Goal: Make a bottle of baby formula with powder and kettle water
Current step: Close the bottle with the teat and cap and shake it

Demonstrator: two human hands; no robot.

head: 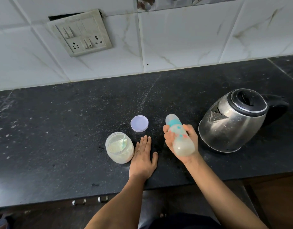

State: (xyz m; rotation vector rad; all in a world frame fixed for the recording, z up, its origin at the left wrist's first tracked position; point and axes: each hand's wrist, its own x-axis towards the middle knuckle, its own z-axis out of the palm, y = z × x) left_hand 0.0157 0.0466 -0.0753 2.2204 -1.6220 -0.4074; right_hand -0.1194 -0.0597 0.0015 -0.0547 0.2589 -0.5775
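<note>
My right hand grips a capped baby bottle with a teal collar, tilted with its cap pointing away from me and blurred; milky liquid fills its lower part. My left hand lies flat on the black counter, fingers straight, right beside an open clear jar of powder with a scoop inside. The jar's pale lilac lid lies on the counter just behind my left hand. A steel electric kettle with a black lid and handle stands to the right of the bottle.
A white tiled wall rises behind the counter, with a switch and socket panel at upper left. The counter's front edge runs near my forearms, with drawer handles below it.
</note>
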